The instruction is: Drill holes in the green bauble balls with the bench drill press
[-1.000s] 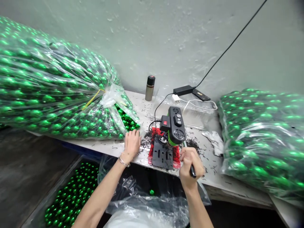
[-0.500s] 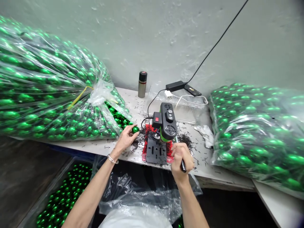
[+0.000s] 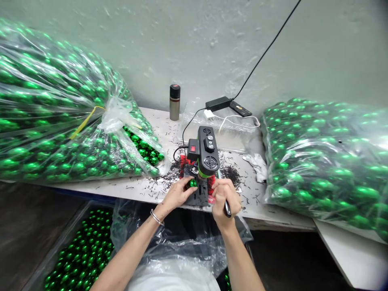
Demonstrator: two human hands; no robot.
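Between thumb and fingers, my left hand (image 3: pixel 176 193) pinches a shiny green ball (image 3: pixel 192 184) just in front of a small bench drill press (image 3: pixel 207 151). The ball is over the press's black slotted base (image 3: pixel 198 198); whether it touches the base I cannot tell. My right hand (image 3: pixel 226 198) is wrapped round the lever handle (image 3: pixel 227 210) on the press's right side, its black grip end sticking out below the fist. A red mat (image 3: pixel 211 184) shows at the edges of the base. The press head hides its tool tip.
Clear bags of green balls lie left (image 3: pixel 54 133) and right (image 3: pixel 321 161). Black shavings (image 3: pixel 230 178) litter the table around the press. Behind stand a bottle (image 3: pixel 175 103) and a power adapter (image 3: pixel 218 104). A white glove (image 3: pixel 257 165) lies right. More balls fill a lower container (image 3: pixel 85 246).
My left hand has carried the green ball rightward, from beside the open left bag to the front of the press head. My right hand stays on the lever. The view has shifted slightly.
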